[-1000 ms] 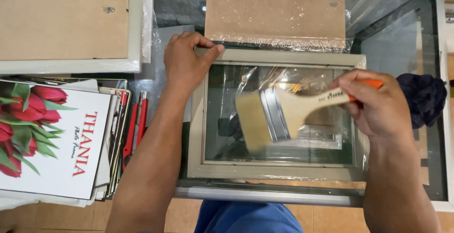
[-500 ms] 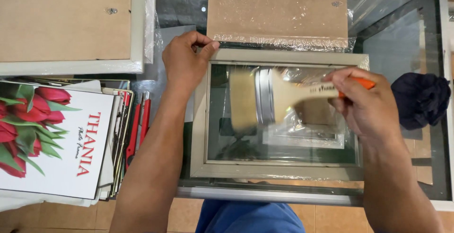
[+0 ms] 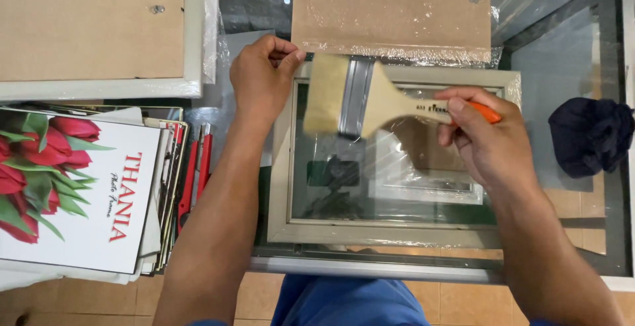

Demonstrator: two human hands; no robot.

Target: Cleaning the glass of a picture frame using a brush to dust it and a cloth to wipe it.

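Your left hand (image 3: 261, 78) pinches the frame's (image 3: 397, 235) top-left corner while your right hand (image 3: 486, 141) grips the brush (image 3: 370, 98), bristles over the glass (image 3: 344, 174).

Glass table (image 3: 562, 55), picture frame (image 3: 397, 233), dark cloth (image 3: 585, 134)

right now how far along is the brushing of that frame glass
Partly done. The right hand holds the wide brush with its bristles at the top left of the frame, which the left hand steadies at its corner. The lower glass isn't being brushed yet.
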